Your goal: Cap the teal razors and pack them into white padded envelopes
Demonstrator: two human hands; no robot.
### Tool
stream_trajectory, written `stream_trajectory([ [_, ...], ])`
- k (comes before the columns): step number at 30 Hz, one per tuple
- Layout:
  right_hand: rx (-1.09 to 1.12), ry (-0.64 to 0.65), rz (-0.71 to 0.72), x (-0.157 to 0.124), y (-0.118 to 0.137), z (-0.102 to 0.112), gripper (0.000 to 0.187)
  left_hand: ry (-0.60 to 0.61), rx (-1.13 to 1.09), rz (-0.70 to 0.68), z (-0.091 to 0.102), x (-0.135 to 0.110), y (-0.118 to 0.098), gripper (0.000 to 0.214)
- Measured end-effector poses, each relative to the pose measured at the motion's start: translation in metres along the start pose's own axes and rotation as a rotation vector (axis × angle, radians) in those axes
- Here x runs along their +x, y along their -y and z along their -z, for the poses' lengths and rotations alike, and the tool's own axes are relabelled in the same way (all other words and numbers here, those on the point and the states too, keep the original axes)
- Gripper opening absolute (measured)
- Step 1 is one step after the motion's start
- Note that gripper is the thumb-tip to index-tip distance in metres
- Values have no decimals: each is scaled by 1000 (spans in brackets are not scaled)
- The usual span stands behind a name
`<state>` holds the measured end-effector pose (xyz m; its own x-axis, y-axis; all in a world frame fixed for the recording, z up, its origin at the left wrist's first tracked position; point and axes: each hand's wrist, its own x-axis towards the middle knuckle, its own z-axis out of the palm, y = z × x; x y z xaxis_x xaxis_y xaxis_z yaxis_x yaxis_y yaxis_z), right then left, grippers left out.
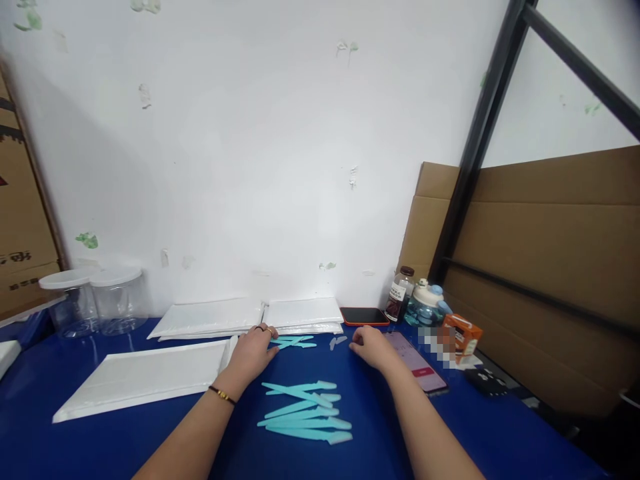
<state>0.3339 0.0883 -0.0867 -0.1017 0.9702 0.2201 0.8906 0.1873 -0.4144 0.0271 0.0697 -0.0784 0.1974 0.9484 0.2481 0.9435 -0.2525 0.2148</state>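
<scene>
- Through the head camera, I saw slim turquoise plastic sticks with pale, wider heads [305, 423] fanned across a glossy dark-blue tabletop [310, 463], between the two forearms, heads to the right.
- My left hand [255, 350] lay behind them, fingers loosely bent against the left end of a smaller crossed turquoise plastic pile [295, 342]; I could not tell whether they pinched any of it.
- My right hand [370, 345] had its fingers curled, nothing visible in them, between small translucent grey slips [337, 342] and a pink-screened smartphone [417, 363].
- White padded envelopes [150, 373] lay to the left.
- I judged the sticks very light, fairly stiff and a little slippery, their thin ends perhaps easily snapped; the mid-handle seemed the best hold, away from the pale heads.
</scene>
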Motion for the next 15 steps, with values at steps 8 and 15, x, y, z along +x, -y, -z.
stream_trajectory([
  [8, 45, 90, -40, 1, -5, -19, 4, 97, 39, -28, -8, 2, 4, 14],
  [15, 196, 252, -50, 0, -1, -16, 7, 103, -213, -24, -5, 3, 2, 13],
])
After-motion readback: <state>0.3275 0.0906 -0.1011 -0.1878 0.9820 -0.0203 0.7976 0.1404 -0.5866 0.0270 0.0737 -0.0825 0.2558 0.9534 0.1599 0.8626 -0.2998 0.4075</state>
